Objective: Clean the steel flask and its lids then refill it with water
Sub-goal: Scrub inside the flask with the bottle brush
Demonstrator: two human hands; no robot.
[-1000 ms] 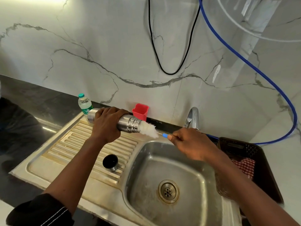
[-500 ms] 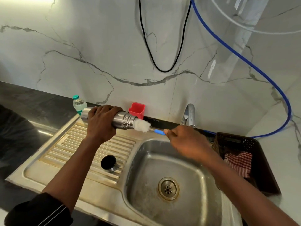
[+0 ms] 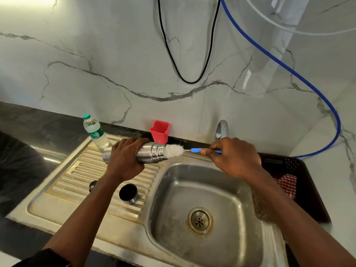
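The steel flask point(image 3: 150, 153) lies near-horizontal above the drainboard's inner edge, mouth toward the basin. My left hand point(image 3: 126, 160) is wrapped closed around its body. The white brush head point(image 3: 174, 150) sits partly in the mouth; half a second ago less of it showed, so the stroke has drawn outward. My right hand point(image 3: 234, 158) pinches the blue handle point(image 3: 196, 150) between thumb and fingers. I judge interior scrubbing under way, mid-stroke, not finished. One black lid point(image 3: 128, 193) rests on the drainboard point(image 3: 77, 182); a second, smaller cap point(image 3: 93, 185) shows beside my forearm. Both appear unwashed, by judgement. Sink basin point(image 3: 231, 199) is dry-looking; tap point(image 3: 221, 130) shows no flow. Refill remains outstanding.
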